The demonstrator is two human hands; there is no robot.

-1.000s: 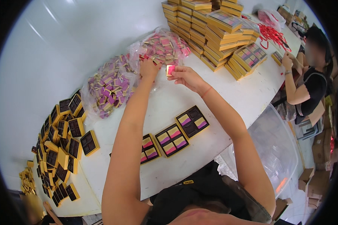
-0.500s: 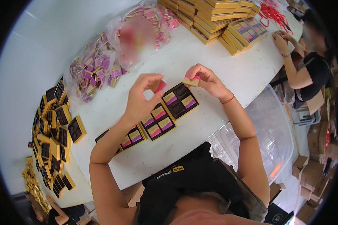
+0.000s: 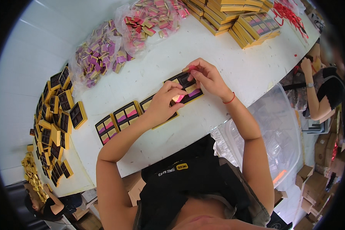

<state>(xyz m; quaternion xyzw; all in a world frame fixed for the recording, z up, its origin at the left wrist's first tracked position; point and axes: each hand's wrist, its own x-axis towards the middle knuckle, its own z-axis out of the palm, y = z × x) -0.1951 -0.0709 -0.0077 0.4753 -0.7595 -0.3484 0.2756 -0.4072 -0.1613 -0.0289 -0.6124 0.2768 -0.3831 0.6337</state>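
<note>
My left hand (image 3: 165, 104) pinches a pink-and-gold wrapped square (image 3: 178, 98) low over the lower-left compartment of the rightmost gold-edged black box (image 3: 186, 78). At that box's far edge, my right hand (image 3: 211, 79) holds another pink-and-gold wrapped square (image 3: 188, 69) between thumb and fingers. A purple-and-gold wrapped square (image 3: 194, 91) lies in the box's lower-right compartment. The upper-left one also has a piece, partly hidden by my left fingers. Leftward in the row, a box (image 3: 146, 102) is mostly covered by my left hand and forearm. Two more boxes (image 3: 125, 115) (image 3: 106, 128) hold pink and purple wrapped squares.
Clear bags of purple pieces (image 3: 97, 57) and pink pieces (image 3: 145, 28) lie across the table (image 3: 153, 57). Empty boxes (image 3: 65, 115) are heaped at left. Filled boxes (image 3: 257, 28) are stacked at far right near red ribbons (image 3: 289, 17). A clear bin (image 3: 280, 126) stands by my right arm. Co-workers sit at both sides.
My left hand has come down and right to the rightmost box with its pink square. My right hand has drawn slightly back from above that box. The view has shifted a little.
</note>
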